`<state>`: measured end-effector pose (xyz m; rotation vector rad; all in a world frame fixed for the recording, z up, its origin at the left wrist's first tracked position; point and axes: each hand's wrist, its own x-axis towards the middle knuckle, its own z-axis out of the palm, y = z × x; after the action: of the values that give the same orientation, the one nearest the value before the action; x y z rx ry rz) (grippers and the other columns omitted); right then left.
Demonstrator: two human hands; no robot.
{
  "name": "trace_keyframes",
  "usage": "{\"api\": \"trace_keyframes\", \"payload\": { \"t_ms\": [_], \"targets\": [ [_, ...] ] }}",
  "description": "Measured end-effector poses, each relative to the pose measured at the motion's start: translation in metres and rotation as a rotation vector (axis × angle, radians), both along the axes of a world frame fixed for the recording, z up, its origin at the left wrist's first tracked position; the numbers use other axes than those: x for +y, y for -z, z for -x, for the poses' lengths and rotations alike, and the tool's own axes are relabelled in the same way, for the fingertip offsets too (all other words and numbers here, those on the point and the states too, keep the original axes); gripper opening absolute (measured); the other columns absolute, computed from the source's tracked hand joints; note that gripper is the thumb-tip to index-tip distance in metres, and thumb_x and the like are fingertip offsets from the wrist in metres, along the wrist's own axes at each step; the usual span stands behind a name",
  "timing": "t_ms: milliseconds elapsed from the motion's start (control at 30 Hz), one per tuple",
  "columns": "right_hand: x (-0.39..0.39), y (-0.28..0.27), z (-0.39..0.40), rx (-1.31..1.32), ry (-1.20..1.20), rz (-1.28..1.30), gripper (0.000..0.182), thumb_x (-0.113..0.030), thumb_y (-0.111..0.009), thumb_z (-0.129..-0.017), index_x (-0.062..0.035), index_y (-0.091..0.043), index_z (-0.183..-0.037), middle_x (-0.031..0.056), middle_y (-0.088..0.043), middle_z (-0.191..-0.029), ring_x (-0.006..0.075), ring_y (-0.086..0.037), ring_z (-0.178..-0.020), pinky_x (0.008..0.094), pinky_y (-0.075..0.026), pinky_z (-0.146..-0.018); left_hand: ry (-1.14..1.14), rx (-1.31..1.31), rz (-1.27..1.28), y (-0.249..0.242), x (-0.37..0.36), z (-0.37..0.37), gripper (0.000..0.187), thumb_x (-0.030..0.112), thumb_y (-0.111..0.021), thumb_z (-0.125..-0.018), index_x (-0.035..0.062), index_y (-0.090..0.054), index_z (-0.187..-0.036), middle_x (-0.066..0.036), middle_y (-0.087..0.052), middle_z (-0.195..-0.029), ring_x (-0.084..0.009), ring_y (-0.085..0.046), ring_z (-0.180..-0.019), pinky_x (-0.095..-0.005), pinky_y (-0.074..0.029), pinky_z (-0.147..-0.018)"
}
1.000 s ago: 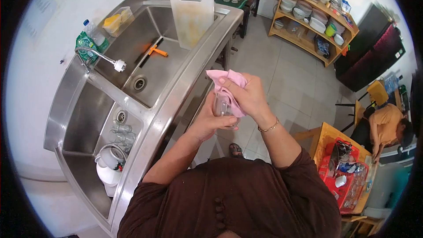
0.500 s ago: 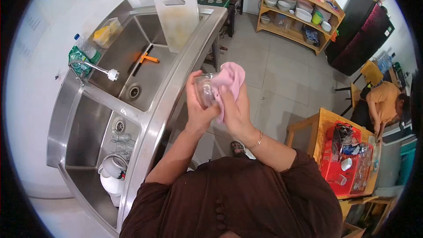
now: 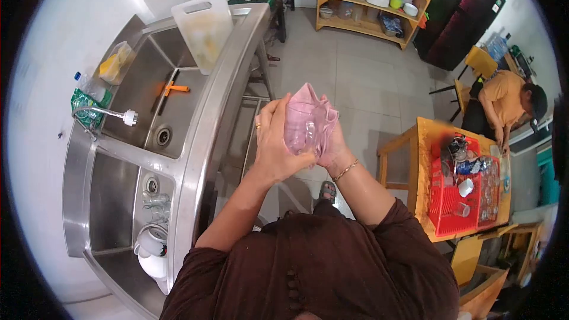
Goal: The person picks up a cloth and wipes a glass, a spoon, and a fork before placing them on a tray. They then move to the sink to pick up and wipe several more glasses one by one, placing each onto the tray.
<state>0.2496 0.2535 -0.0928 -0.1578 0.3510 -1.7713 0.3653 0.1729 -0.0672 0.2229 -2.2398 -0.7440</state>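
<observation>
- I log the left hand [image 3: 274,142] clamped on the clear glass [image 3: 309,135].
- Right hand [image 3: 335,150] grips the pink cloth [image 3: 301,109]; I see its fingers mostly hidden.
- Glass lies between both hands, against the cloth.
- Left of the left hand: steel sink [image 3: 198,148].
- Right of the right hand: red basket [image 3: 440,204].

Fingers of the right hand [image 3: 336,148] hidden behind pink cloth [image 3: 309,105]

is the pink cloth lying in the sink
No, the pink cloth is held up in the left hand and right hand, against a clear glass.
</observation>
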Motion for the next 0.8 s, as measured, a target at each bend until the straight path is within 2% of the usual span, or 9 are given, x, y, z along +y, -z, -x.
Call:
{"api": "trace_keyframes", "payload": {
  "t_ms": [200, 300, 367, 400, 467, 567, 600, 667, 800],
  "targets": [
    [0.020, 0.004, 0.021, 0.143, 0.185, -0.078, 0.050, -0.052, -0.038, -0.092, -0.0080, -0.051, -0.112, 0.0112, -0.060, -0.106, 0.0251, -0.059, -0.095, 0.0400, -0.049, -0.084, -0.006, 0.017, -0.636, 0.010, 0.023, 0.020, 0.050, 0.012, -0.067, -0.075, -0.0043, -0.046, -0.117, -0.013, -0.053, -0.099, -0.0237, -0.053, -0.092, -0.0341, -0.043, -0.083],
    [0.026, 0.012, 0.028, 0.191, 0.293, -0.107, 0.047, -0.048, -0.039, -0.092, -0.0077, -0.051, -0.113, 0.0101, -0.059, -0.105, 0.0239, -0.059, -0.094, 0.0371, -0.048, -0.084, 0.026, 0.133, -0.483, 0.019, 0.026, 0.034, 0.023, 0.011, -0.060, -0.085, -0.0031, -0.053, -0.101, -0.008, -0.053, -0.094, -0.0130, -0.053, -0.076, -0.0268, -0.044, -0.067],
    [0.031, 0.018, 0.038, 0.201, 0.374, -0.130, 0.046, -0.047, -0.039, -0.093, -0.0074, -0.050, -0.114, 0.0093, -0.058, -0.106, 0.0229, -0.058, -0.094, 0.0353, -0.048, -0.084, -0.258, 0.090, 0.270, 0.007, 0.025, 0.045, 0.022, 0.016, -0.062, -0.085, 0.0008, -0.048, -0.079, -0.008, -0.055, -0.082, -0.0109, -0.048, -0.060, -0.0270, -0.038, -0.050],
    [0.035, 0.020, 0.043, 0.259, 0.410, -0.172, 0.044, -0.042, -0.043, -0.093, -0.0056, -0.048, -0.117, 0.0093, -0.057, -0.108, 0.0221, -0.057, -0.095, 0.0334, -0.047, -0.084, -0.240, 0.089, 0.268, 0.004, 0.029, 0.051, 0.022, 0.016, -0.062, -0.085, 0.0008, -0.048, -0.079, -0.008, -0.055, -0.082, -0.0109, -0.048, -0.060, -0.0270, -0.038, -0.050],
    [0.048, 0.021, 0.045, 0.313, 0.462, -0.228, 0.043, -0.037, -0.046, -0.093, -0.0037, -0.045, -0.120, 0.0092, -0.055, -0.109, 0.0213, -0.056, -0.097, 0.0315, -0.046, -0.085, -0.092, -0.046, -0.685, 0.003, 0.039, 0.064, 0.025, 0.022, -0.060, -0.088, 0.0031, -0.050, -0.077, 0.000, -0.048, -0.067, -0.0078, -0.040, -0.055, -0.0258, -0.031, -0.047],
    [0.064, 0.003, 0.026, 1.095, 0.924, -0.391, 0.053, -0.020, -0.063, -0.085, 0.0024, -0.037, -0.127, 0.0095, -0.051, -0.114, 0.0158, -0.052, -0.100, 0.0285, -0.044, -0.084, 0.025, 0.081, -1.054, 0.001, 0.040, 0.087, 0.035, 0.031, -0.058, -0.090, 0.0087, -0.048, -0.065, 0.007, -0.038, -0.056, -0.0050, -0.030, -0.050, -0.0244, -0.024, -0.045],
    [0.068, -0.003, 0.027, 1.096, 0.936, -0.401, 0.053, -0.020, -0.063, -0.085, 0.0024, -0.037, -0.127, 0.0095, -0.051, -0.114, 0.0158, -0.052, -0.100, 0.0285, -0.044, -0.084, 0.088, 0.137, -1.265, -0.003, 0.041, 0.094, 0.039, 0.032, -0.058, -0.090, 0.0111, -0.046, -0.060, 0.007, -0.037, -0.055, -0.0044, -0.029, -0.050, -0.0240, -0.022, -0.045],
    [0.077, -0.015, 0.030, 1.509, 1.173, -0.520, 0.047, -0.017, -0.059, -0.086, 0.0001, -0.038, -0.125, 0.0081, -0.048, -0.115, 0.0140, -0.048, -0.105, 0.0272, -0.041, -0.088, 0.022, 0.107, -1.208, -0.010, 0.048, 0.110, 0.044, 0.034, -0.057, -0.091, 0.0155, -0.041, -0.055, 0.008, -0.034, -0.052, -0.0042, -0.028, -0.049, -0.0241, -0.020, -0.045],
    [0.104, -0.028, 0.073, 1.179, 0.971, -0.348, 0.044, -0.022, -0.060, -0.087, -0.0009, -0.042, -0.121, 0.0070, -0.052, -0.110, 0.0137, -0.051, -0.100, 0.0272, -0.044, -0.085, 0.358, 0.100, -1.348, 0.006, 0.056, 0.136, 0.038, 0.032, -0.056, -0.091, 0.0131, -0.046, -0.060, 0.006, -0.038, -0.052, -0.0055, -0.031, -0.048, -0.0226, -0.028, -0.045]
  ]
}}
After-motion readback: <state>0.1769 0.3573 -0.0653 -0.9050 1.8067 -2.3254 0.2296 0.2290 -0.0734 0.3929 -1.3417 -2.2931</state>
